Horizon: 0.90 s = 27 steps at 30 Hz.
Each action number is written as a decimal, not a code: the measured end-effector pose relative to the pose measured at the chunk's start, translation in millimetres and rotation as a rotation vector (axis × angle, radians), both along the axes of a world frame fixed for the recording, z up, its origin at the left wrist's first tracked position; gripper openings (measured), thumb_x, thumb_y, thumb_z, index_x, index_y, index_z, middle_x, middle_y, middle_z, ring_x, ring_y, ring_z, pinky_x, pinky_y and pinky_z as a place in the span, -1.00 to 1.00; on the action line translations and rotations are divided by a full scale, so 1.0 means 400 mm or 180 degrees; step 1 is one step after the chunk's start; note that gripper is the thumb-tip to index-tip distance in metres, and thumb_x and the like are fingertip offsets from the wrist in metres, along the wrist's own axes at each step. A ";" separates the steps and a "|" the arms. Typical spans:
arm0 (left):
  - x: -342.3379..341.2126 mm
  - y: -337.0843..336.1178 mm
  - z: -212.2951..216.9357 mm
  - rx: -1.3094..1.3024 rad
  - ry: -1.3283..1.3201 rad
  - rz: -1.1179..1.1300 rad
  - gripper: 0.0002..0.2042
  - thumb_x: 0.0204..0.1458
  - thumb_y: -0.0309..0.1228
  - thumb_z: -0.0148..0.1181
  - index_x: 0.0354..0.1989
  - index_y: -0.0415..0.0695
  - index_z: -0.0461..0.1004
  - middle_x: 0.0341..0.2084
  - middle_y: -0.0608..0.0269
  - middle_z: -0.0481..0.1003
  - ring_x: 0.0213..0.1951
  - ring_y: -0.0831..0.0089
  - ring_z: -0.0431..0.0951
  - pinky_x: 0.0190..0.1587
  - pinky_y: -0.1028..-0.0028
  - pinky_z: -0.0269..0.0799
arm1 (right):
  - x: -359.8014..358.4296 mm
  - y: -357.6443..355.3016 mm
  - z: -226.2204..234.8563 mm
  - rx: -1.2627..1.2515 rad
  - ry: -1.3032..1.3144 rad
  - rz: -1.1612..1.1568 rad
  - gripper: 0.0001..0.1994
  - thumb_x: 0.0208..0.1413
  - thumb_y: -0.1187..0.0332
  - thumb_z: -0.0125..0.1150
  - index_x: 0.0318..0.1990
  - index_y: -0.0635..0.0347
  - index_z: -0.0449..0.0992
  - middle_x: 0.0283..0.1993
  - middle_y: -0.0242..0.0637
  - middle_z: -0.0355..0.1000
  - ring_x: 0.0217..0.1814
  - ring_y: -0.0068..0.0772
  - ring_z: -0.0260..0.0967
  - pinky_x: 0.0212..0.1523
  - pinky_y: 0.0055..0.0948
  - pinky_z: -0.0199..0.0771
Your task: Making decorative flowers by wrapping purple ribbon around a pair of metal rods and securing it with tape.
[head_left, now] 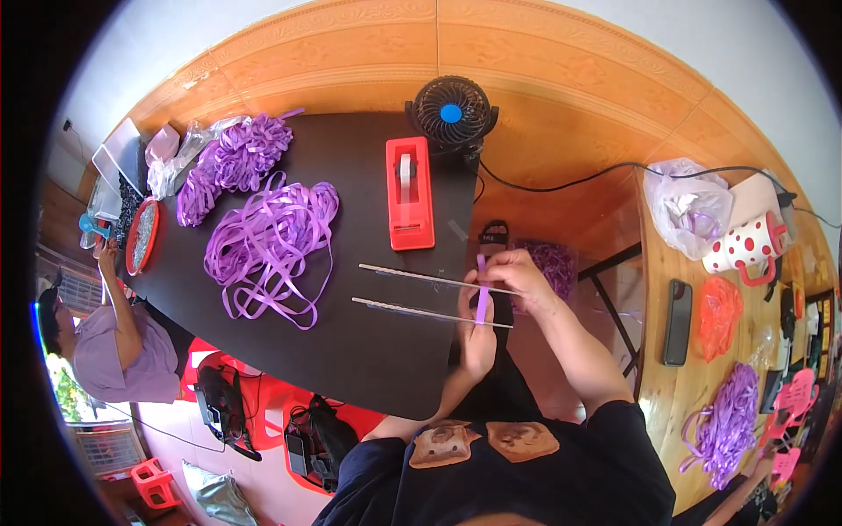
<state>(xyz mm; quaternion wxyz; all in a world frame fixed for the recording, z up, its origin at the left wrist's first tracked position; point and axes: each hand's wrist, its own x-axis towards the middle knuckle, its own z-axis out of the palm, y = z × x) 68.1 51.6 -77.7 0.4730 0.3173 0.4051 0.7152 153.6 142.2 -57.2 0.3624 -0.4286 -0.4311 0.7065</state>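
Two thin, pale rods (403, 307) lie roughly parallel, jutting past the dark table's right edge. A short purple ribbon strip (482, 289) crosses both near their right ends. My right hand (519, 279) pinches the strip by the farther rod, fingers closed. My left hand (478, 344) comes up from below and grips the strip by the nearer rod; some of its fingers are hidden. Left of the rods, a loose heap of purple ribbon (272, 241) spreads over the table, with a tighter purple bundle (250, 153) behind it.
A red tape dispenser (423, 210) and a black fan (452, 114) stand at the table's far right. A red-rimmed tray (145, 237) is at the left, near another person (132, 351). On the wooden table (658, 386) at right are a phone (677, 323), a dotted mug (745, 245) and purple ribbon.
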 end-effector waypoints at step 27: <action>-0.031 -0.106 0.069 -0.0967 -0.0376 -0.0078 -0.85 0.15 -0.56 -0.09 -0.25 -0.30 0.43 -0.36 0.32 0.42 -0.27 0.63 0.32 -0.19 0.61 0.19 | 0.083 -0.297 -0.096 -0.0209 0.0233 -0.0725 -0.91 0.07 0.42 0.19 -0.33 0.26 0.54 -0.42 -0.27 0.52 -0.43 -0.61 0.43 -0.40 -0.69 0.34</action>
